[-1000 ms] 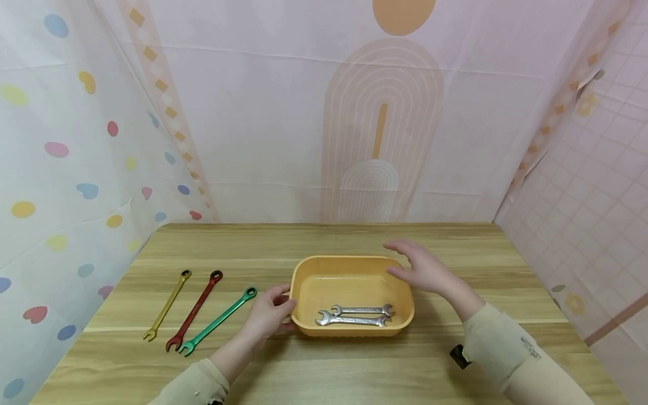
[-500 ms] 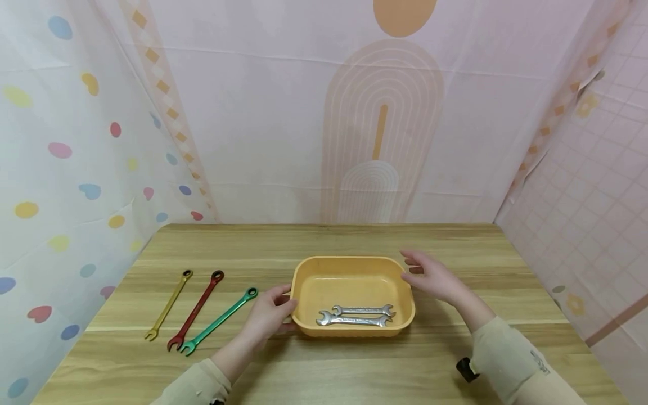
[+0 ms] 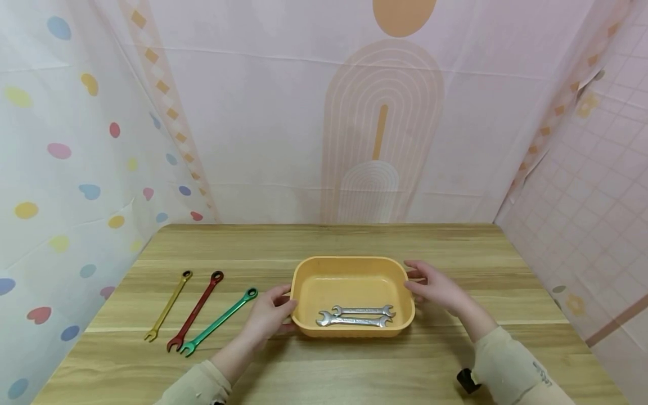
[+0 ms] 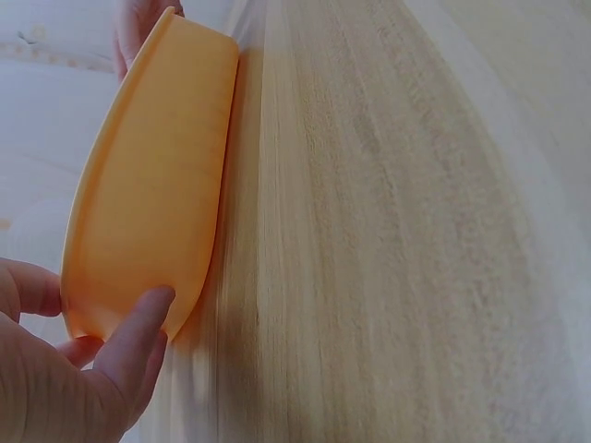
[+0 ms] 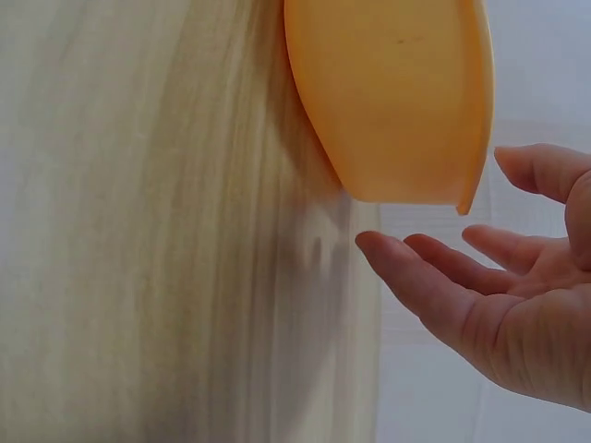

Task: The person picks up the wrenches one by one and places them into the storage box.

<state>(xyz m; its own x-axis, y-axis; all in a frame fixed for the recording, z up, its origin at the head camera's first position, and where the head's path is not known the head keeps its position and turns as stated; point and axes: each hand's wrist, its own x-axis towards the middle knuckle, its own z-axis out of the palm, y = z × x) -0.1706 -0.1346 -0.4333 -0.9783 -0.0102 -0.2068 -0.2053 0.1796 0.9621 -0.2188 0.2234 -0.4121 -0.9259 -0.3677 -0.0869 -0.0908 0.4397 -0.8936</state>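
A yellow plastic basin [image 3: 324, 287] stands on the wooden table in front of me. Inside, along its near wall, lie two silver open-end wrenches, a smaller one [image 3: 363, 310] behind a larger one [image 3: 353, 320]. My left hand [image 3: 267, 315] holds the basin by its left end, the thumb at the rim and the fingers against the outer wall, as the left wrist view shows. At the other end is my right hand [image 3: 436, 286], thumb and fingers spread around that end. In the right wrist view a gap shows between its fingertips and the basin [image 5: 397, 101].
Left of the basin lie three ratcheting combination wrenches: gold [image 3: 169, 306], red [image 3: 197, 309] and green [image 3: 220, 320]. The green one's ring end is close to my left hand. A patterned cloth [image 3: 273, 129] hangs behind the table [image 3: 324, 242] and along both sides.
My right hand has moved from over the basin's back right corner outward and down to beside its right end. The left hand has kept its hold, and the wrenches lie as before.
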